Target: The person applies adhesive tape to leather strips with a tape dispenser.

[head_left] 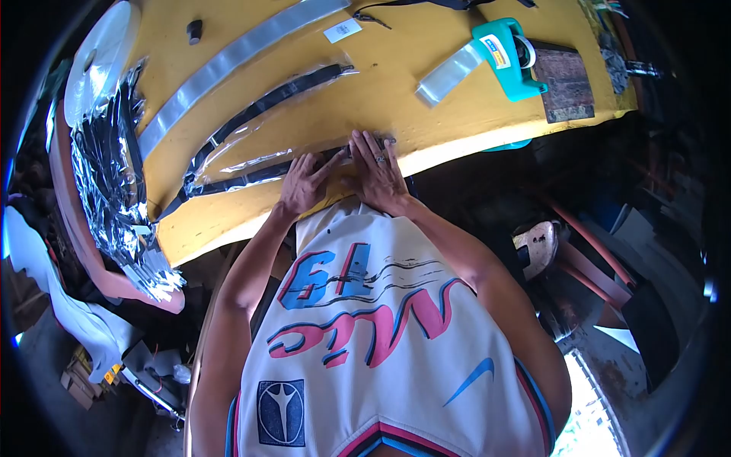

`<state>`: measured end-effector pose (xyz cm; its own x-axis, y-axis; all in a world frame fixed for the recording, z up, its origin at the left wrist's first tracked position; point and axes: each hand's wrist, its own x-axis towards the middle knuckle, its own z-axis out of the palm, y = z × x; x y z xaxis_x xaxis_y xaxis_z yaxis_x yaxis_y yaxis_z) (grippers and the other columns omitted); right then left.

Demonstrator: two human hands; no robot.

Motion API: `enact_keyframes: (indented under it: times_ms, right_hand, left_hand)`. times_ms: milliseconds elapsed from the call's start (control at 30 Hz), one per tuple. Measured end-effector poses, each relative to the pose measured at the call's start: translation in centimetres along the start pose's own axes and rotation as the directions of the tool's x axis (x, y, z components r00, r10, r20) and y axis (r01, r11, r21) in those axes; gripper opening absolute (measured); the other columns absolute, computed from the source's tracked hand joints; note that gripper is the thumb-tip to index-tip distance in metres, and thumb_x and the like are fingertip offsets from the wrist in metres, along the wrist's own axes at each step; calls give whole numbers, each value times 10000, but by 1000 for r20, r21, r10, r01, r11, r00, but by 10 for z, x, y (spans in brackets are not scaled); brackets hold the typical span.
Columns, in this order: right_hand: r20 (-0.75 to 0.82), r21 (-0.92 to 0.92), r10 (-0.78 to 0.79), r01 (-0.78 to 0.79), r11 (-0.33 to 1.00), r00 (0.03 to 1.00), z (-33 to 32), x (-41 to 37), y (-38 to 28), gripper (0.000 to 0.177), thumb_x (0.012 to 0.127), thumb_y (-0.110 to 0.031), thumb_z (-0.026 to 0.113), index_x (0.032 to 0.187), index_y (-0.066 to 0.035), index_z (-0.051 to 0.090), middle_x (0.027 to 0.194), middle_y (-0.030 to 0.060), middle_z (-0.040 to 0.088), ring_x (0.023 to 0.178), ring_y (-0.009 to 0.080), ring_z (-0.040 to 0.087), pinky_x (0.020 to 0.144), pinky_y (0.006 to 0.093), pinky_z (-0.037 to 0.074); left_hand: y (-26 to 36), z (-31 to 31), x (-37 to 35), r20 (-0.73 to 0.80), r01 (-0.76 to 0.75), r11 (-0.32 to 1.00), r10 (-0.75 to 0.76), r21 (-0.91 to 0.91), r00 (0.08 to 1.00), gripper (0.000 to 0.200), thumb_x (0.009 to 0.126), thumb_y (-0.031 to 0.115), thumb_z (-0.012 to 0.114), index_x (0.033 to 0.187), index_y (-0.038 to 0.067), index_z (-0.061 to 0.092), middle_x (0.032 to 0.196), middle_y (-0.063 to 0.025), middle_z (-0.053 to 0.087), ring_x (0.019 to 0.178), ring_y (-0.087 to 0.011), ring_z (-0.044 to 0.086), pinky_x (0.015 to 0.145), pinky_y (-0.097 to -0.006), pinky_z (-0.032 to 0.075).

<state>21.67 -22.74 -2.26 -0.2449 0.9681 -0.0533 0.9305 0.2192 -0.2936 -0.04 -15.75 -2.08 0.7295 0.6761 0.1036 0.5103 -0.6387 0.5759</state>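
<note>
Black strip (247,180) beneath left fingers (307,165), right fingers (364,146).

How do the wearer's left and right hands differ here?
Fingers on the left hand look more bent; those on the right hand look straighter. The right hand shows what looks like a ring; the left hand shows none. Both are at the dark strip on the yellow table.

The white jersey (388,381) shows pink "Mi…" script (378,339), a blue two-digit number (311,276) and a Nike swoosh (470,383). The tape dispenser (512,82) label (496,53) is illegible.
</note>
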Motion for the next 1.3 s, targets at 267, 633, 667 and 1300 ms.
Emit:
enact_keyframes:
  times_ms: [267,633,667,1300]
  right_hand:
    - [21,-42,-6,7,999,1000,2,-1,0,863,940,-561,555,1561,-9,321,1685,140,138,1567,278,91,1233,546,113]
    - [35,-92,-13,17,996,999,7,-3,1,903,915,-559,573,1574,-14,285,1690,141,107,1571,282,57,1235,550,36]
    - [27,-84,-15,17,996,1000,7,-2,2,899,918,-563,566,1573,-14,287,1691,140,105,1570,281,56,1235,549,35]
    - [-50,33,-40,41,999,998,-37,1,8,722,989,-478,545,1519,-17,379,1648,156,256,1542,313,200,1216,568,132]
  left_hand:
    - [6,2,4,7,15,994,-15,113,1000,623,825,172,695,1438,195,587,1011,-107,526,955,-285,556,873,-418,459]
    - [8,3,4,-4,18,989,-18,145,1000,586,843,200,682,1424,197,602,991,-105,522,929,-284,552,854,-414,450]
    - [7,3,4,-5,19,990,-19,138,1000,582,844,194,680,1421,197,605,982,-103,518,920,-282,547,849,-415,449]
    - [8,6,6,-34,13,991,-9,134,999,574,846,178,693,1414,206,612,997,-92,515,928,-280,550,842,-415,453]
